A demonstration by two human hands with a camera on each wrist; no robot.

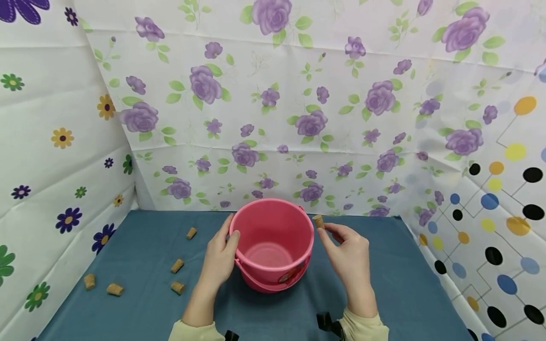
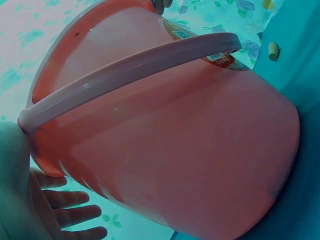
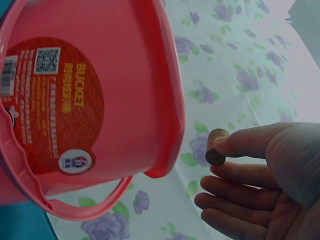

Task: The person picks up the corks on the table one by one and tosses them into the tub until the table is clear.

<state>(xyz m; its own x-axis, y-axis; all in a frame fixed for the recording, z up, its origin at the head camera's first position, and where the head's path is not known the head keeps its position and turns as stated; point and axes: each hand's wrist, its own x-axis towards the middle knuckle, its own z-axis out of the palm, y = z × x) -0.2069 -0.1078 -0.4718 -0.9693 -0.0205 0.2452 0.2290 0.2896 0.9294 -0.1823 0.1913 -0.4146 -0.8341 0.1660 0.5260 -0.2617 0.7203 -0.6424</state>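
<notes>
A pink bucket (image 1: 273,220) stands upright on the blue cloth, its open top tilted toward the head view and its inner floor visible. My left hand (image 1: 220,255) holds the bucket's left rim, thumb over the edge and fingers along the outside. In the left wrist view those fingers (image 2: 75,200) look spread and fairly straight beside the wall. Just right of the rim, my right hand (image 1: 351,258) pinches a cork (image 3: 216,146) between thumb and forefinger. The cork is apart from the bucket. The bucket's handle (image 2: 135,67) hangs down along its front.
Several loose corks lie on the blue cloth (image 1: 141,246) left of the bucket, among them one cork (image 1: 191,233) farther back and another cork (image 1: 89,282) near the left edge. Flower-patterned sheeting (image 1: 264,118) rises behind and along the sides.
</notes>
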